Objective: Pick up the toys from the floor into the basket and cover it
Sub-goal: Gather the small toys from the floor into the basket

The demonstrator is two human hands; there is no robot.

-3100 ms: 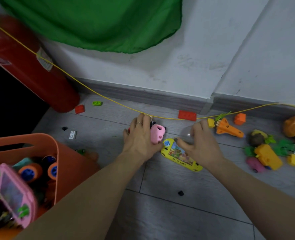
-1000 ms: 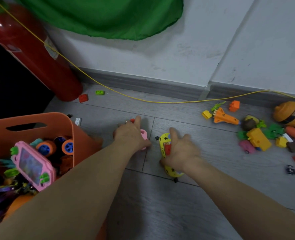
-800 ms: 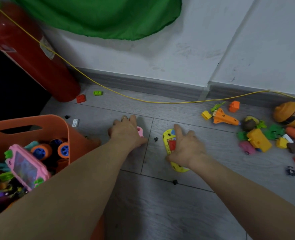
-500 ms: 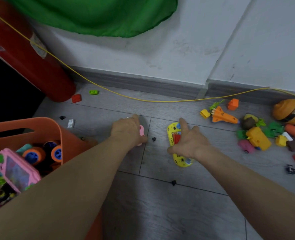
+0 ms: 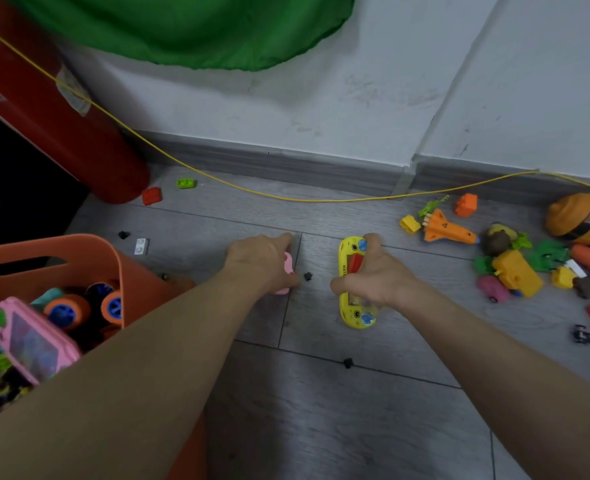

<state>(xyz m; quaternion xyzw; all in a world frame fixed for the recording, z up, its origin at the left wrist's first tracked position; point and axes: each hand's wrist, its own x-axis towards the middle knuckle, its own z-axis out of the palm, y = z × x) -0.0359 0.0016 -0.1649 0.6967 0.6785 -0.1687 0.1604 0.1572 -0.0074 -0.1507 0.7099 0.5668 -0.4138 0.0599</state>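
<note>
**Two hands on two toys beside the orange basket**

On the grey wood-grain plank floor [image 5: 321, 410], the left hand [image 5: 262, 263] curled its fingers over a small pink rounded plastic toy [image 5: 286, 271], of which only an edge showed past the knuckles. The right hand [image 5: 376, 275] gripped a yellow oblong plastic handheld water game [image 5: 354, 289] across its middle, thumb on one long edge and fingers wrapped over the other; the game had rounded ends with blue buttons and a red patch on its face. Lettering ran along its side, but only "WAT" could be made out.

At the lower left stood the smooth orange plastic basket [image 5: 113, 258] with a slot handle, already holding a pink handheld game [image 5: 34, 341] with a glossy screen and orange wheels with blue hubs [image 5: 68, 310]. More toys lay loose at the right: an orange plastic space shuttle [image 5: 449, 232], a chunky yellow block toy [image 5: 516, 275], a small pink car [image 5: 492, 289] and an orange rounded toy with a black band [image 5: 580, 220]. A thin yellow cord [image 5: 321, 199] trailed along the grey skirting, past a red building brick [image 5: 151, 195] and a green one [image 5: 186, 182]. A glossy red cylinder [image 5: 61, 116] leaned at the left, with green cloth [image 5: 182, 29] hanging above.
</note>
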